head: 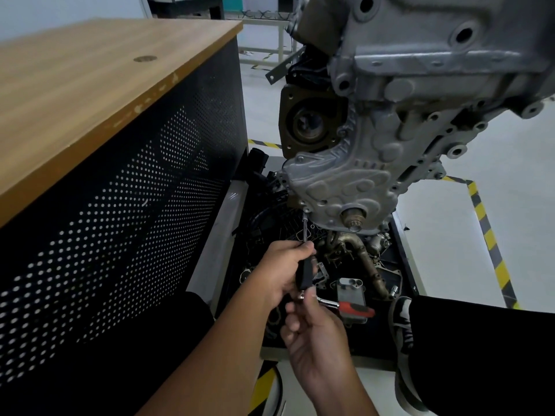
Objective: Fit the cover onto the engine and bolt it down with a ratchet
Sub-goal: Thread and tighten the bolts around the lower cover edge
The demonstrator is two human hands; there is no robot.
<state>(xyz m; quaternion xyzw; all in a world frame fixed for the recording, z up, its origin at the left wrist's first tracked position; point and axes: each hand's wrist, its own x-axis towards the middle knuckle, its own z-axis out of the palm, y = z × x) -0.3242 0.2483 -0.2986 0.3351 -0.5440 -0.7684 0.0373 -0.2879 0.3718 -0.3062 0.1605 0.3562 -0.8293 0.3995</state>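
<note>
Below the engine (420, 85), dark tray parts blur; left hand (282, 265) grips driver handle (304, 273); right hand (312, 331) pinches ratchet (339, 304), socket hidden.

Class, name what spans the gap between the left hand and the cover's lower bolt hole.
A slim metal extension shaft runs from the left hand up to the cover, in the head view.

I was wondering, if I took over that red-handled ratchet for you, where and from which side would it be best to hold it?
Probably by the red grip of the ratchet, coming from the right. That end points right and is free, while the head end sits at the right hand fingers, joined to the black-handled driver the left hand holds up to the cover.
</note>
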